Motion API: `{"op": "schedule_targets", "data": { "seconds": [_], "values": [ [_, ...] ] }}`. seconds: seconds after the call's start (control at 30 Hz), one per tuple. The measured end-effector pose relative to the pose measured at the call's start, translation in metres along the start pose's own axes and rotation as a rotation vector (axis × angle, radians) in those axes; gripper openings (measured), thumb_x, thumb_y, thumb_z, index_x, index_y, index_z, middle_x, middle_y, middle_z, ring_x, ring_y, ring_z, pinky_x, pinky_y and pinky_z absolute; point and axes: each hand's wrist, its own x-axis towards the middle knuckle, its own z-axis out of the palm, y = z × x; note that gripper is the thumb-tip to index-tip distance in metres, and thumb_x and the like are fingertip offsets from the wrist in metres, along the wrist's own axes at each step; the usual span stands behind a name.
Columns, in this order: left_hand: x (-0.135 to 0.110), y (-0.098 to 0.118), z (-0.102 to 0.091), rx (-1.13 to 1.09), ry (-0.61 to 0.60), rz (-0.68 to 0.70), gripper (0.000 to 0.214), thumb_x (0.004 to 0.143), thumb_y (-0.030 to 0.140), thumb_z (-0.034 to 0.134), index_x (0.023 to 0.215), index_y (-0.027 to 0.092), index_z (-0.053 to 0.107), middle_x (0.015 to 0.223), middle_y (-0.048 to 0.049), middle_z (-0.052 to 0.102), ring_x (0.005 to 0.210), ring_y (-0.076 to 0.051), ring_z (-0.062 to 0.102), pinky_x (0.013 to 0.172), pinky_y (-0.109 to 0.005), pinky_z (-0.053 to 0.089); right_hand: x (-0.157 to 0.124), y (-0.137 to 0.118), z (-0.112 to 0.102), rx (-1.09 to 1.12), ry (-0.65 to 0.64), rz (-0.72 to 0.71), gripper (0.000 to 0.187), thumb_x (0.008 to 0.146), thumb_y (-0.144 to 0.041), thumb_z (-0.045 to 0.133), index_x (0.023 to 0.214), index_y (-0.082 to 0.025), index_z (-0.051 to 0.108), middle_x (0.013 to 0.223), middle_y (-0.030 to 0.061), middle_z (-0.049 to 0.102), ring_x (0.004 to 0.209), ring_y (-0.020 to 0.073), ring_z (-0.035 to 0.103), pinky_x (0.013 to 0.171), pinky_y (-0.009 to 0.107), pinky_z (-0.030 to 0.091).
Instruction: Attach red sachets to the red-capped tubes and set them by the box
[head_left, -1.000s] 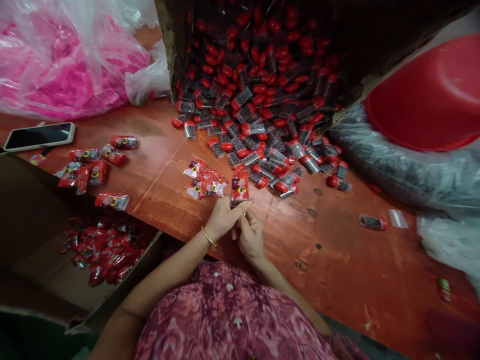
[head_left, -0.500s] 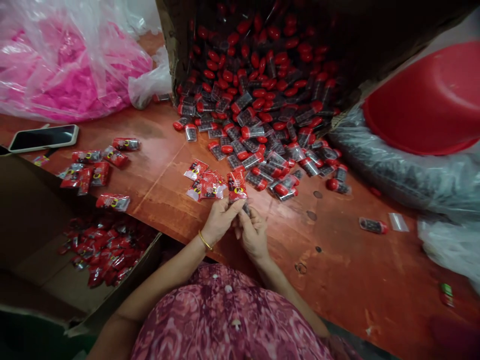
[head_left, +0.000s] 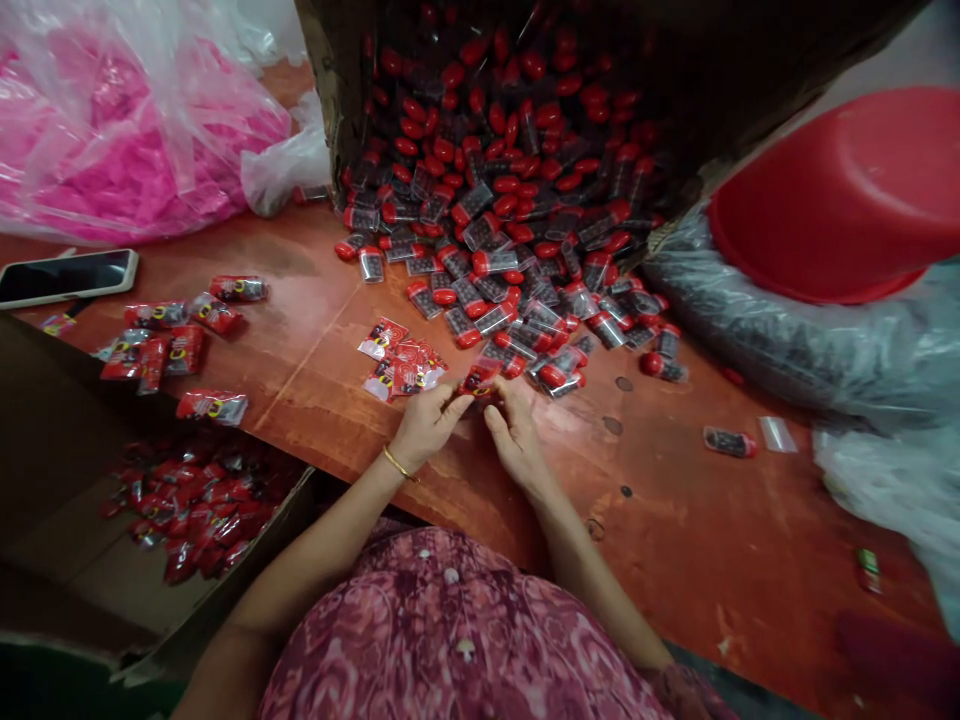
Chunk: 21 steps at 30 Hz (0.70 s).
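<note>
My left hand (head_left: 429, 428), with a gold bangle at the wrist, is closed on the near left end of a small red printed packet (head_left: 481, 377). At the packet's right end, my right hand (head_left: 519, 436) has its fingertips against or just behind it, the thumb lifted away. Whether a container is inside this packet is hard to see. Flat red printed wrappers (head_left: 409, 372) lie in a loose pile just left of it. Beyond my hands, many clear containers (head_left: 495, 318) with red caps and dark contents spill across the tabletop.
A big carton (head_left: 330, 130) on its side holds more containers. Wrapped packets (head_left: 184, 350) lie at left, above a lower box (head_left: 289, 510) of similar ones. Around stand a phone (head_left: 67, 277), a pink-filled bag (head_left: 127, 140), a red tub (head_left: 840, 200) and a plastic sack (head_left: 750, 320).
The red packet has gone from standing upright above my fingers to lying tilted between my hands. My right thumb has come away from the left hand. The whole view has shifted slightly.
</note>
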Motion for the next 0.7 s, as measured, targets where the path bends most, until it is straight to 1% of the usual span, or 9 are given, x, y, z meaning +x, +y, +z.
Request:
{"op": "schedule_targets", "data": {
  "seconds": [0.03,0.1,0.17,0.23,0.3,0.4,0.5,0.6,0.7],
  "values": [
    [0.0,-0.003,0.0,0.037,-0.038,0.027,0.031,0.086,0.037,0.045,0.099,0.015,0.063,0.09,-0.0064,0.069,0.085,-0.017,0.062,0.078,-0.028,0.047,0.004,0.001,-0.006,-0.032,-0.019,-0.038,0.032,0.084,-0.043,0.052,0.107,-0.022,0.059,0.103,0.0072,0.064,0.097,0.0213,0.056,0.088,0.038,0.042],
    [-0.003,-0.008,0.001,0.105,-0.083,0.083,0.034,0.087,0.034,0.043,0.106,0.015,0.062,0.098,-0.0091,0.069,0.092,-0.019,0.063,0.082,-0.031,0.048,0.012,0.002,-0.014,-0.032,-0.074,-0.099,0.026,0.08,-0.043,0.058,0.094,-0.023,0.065,0.092,0.0051,0.066,0.088,0.0203,0.058,0.083,0.037,0.044],
    [-0.006,-0.011,0.002,0.19,-0.086,0.135,0.034,0.088,0.033,0.042,0.11,0.015,0.061,0.107,-0.0111,0.067,0.1,-0.021,0.062,0.088,-0.034,0.047,0.017,0.003,-0.017,0.005,-0.109,-0.127,0.021,0.077,-0.044,0.063,0.081,-0.024,0.068,0.08,0.0026,0.066,0.078,0.0187,0.058,0.076,0.035,0.045],
    [-0.009,-0.013,0.002,0.274,-0.074,0.178,0.034,0.088,0.032,0.042,0.111,0.016,0.061,0.112,-0.0116,0.066,0.107,-0.022,0.059,0.094,-0.037,0.045,0.018,0.005,-0.016,0.026,-0.089,-0.133,0.019,0.075,-0.043,0.065,0.074,-0.025,0.069,0.077,0.002,0.066,0.074,0.0183,0.058,0.073,0.035,0.046],
    [-0.011,-0.013,0.001,0.343,-0.074,0.207,0.032,0.089,0.031,0.041,0.111,0.016,0.061,0.111,-0.0107,0.066,0.107,-0.021,0.059,0.096,-0.038,0.045,0.017,0.008,-0.015,0.02,-0.071,-0.138,0.019,0.074,-0.044,0.066,0.072,-0.026,0.07,0.075,0.0025,0.067,0.073,0.019,0.058,0.071,0.036,0.046],
    [-0.014,-0.011,0.002,0.414,-0.087,0.227,0.03,0.09,0.028,0.039,0.11,0.018,0.06,0.109,-0.0089,0.067,0.106,-0.019,0.06,0.097,-0.037,0.045,0.014,0.013,-0.014,-0.016,-0.082,-0.153,0.02,0.074,-0.047,0.066,0.072,-0.027,0.071,0.074,0.0027,0.068,0.075,0.0204,0.057,0.074,0.038,0.045],
    [-0.016,-0.01,0.004,0.476,-0.078,0.234,0.031,0.091,0.026,0.039,0.112,0.016,0.059,0.111,-0.0108,0.067,0.111,-0.021,0.058,0.101,-0.042,0.041,0.012,0.017,-0.014,-0.047,-0.096,-0.17,0.021,0.075,-0.048,0.064,0.073,-0.028,0.071,0.076,0.0025,0.069,0.077,0.0207,0.057,0.077,0.039,0.044],
    [-0.018,-0.01,0.007,0.535,-0.066,0.221,0.031,0.091,0.025,0.038,0.111,0.014,0.058,0.11,-0.0127,0.067,0.114,-0.024,0.055,0.103,-0.047,0.037,0.013,0.018,-0.014,-0.055,-0.093,-0.204,0.021,0.077,-0.047,0.062,0.076,-0.029,0.071,0.077,0.0021,0.069,0.078,0.0202,0.057,0.078,0.039,0.043],
    [-0.021,-0.01,0.01,0.625,-0.051,0.171,0.03,0.091,0.023,0.038,0.11,0.013,0.059,0.109,-0.0132,0.068,0.116,-0.025,0.055,0.104,-0.048,0.035,0.014,0.018,-0.013,-0.077,-0.138,-0.216,0.022,0.078,-0.048,0.061,0.074,-0.028,0.071,0.074,0.0019,0.069,0.075,0.0192,0.056,0.077,0.038,0.042]
  ]
}}
